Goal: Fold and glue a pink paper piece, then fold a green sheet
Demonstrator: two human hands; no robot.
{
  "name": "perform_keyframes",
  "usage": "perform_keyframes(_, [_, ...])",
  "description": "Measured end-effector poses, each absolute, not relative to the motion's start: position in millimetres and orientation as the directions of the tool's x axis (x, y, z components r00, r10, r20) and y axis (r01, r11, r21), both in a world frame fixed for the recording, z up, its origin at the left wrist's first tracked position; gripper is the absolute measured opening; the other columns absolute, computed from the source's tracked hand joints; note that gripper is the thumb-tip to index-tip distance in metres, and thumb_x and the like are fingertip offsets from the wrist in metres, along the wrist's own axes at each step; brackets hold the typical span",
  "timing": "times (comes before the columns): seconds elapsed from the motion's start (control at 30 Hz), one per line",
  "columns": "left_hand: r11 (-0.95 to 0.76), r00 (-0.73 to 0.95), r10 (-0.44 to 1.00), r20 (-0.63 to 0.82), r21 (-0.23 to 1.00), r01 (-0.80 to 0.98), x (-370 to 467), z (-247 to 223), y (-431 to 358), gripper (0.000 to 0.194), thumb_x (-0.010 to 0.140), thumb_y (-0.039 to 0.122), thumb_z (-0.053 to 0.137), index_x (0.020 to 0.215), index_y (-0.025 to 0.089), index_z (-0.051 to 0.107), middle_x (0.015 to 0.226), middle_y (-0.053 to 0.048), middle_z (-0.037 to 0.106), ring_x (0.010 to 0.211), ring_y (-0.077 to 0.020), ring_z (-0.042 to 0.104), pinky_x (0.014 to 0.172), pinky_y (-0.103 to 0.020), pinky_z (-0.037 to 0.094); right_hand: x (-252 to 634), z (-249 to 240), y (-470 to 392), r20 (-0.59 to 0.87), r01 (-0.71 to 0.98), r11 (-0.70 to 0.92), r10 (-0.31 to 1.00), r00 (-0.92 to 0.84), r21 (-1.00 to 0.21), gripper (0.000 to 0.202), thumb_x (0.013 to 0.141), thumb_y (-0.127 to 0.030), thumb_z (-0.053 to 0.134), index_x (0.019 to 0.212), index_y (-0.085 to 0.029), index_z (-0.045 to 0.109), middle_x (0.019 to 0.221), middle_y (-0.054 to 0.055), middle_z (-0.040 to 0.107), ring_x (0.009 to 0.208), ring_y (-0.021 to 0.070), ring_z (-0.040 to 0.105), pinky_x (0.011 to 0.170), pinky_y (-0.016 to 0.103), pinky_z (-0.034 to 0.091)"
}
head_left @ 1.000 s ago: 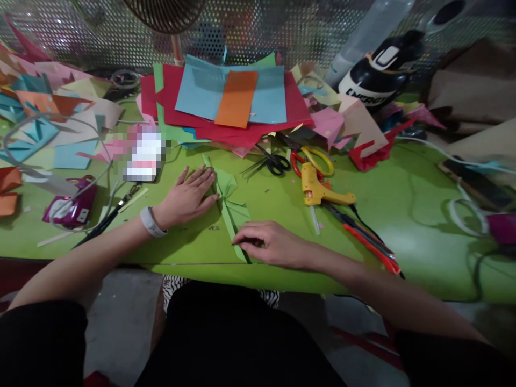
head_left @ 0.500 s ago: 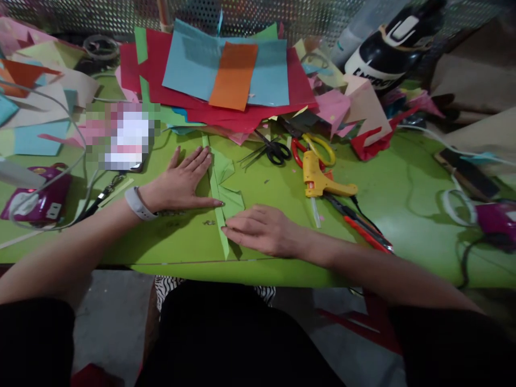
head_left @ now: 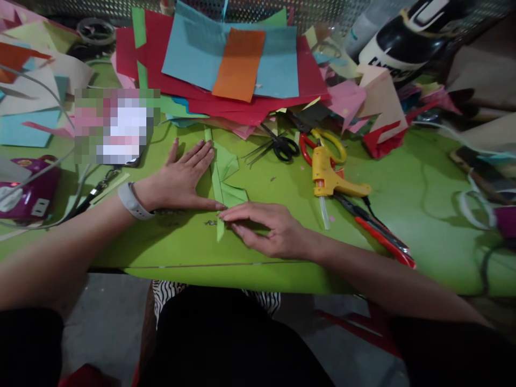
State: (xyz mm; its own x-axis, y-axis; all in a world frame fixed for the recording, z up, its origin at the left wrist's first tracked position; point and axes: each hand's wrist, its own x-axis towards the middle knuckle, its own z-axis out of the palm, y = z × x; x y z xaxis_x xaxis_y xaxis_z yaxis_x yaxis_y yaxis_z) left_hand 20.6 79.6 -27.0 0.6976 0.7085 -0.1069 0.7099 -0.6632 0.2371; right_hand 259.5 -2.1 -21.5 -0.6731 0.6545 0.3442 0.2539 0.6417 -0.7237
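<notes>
A light green folded paper piece (head_left: 226, 167) with a narrow strip along its left side and pointed flaps on its right lies on the green table. Spread flat, my left hand (head_left: 179, 180) presses beside the strip; its fingertips and thumb tip touch the paper's left edge. My right hand (head_left: 276, 228) has thumb and fingers closed on the lower part of the strip, just below my left thumb. The strip's bottom tip sticks out beneath those fingers, and part of the paper is covered by them.
Right of the paper lie black scissors (head_left: 285, 148), red-and-yellow-handled scissors (head_left: 337, 144), a yellow glue gun (head_left: 323, 169) and a red-handled cutter (head_left: 382, 241). Behind are stacked coloured sheets (head_left: 193, 59) and a black-and-white bottle (head_left: 397, 51). A blurred phone (head_left: 127, 129) and purple power socket (head_left: 34, 188) stand left.
My right hand has moved slightly up the strip, closer to my left thumb, and its fingers now pinch there. The strip's lower end is bent. My left hand stays flat; the view has shifted a little.
</notes>
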Motion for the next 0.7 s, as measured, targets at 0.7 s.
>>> perform_keyframes(0.7, [-0.668,0.687,0.721,-0.088,0.172,0.724,22.9,-20.8,76.7,0.116,0.077,0.087,0.039,0.158,0.01,0.006,0.165,-0.019,0.013,0.152,-0.037,0.012,0.118,-0.054,-0.016,262.8,-35.5,-6.9,0.463,0.326,0.806,0.561,-0.687,-0.493,0.017,0.094,-0.017,0.058,0.102,-0.018,0.073,0.104,0.003,0.078,0.097,0.0164,0.07,0.092,0.037,0.052])
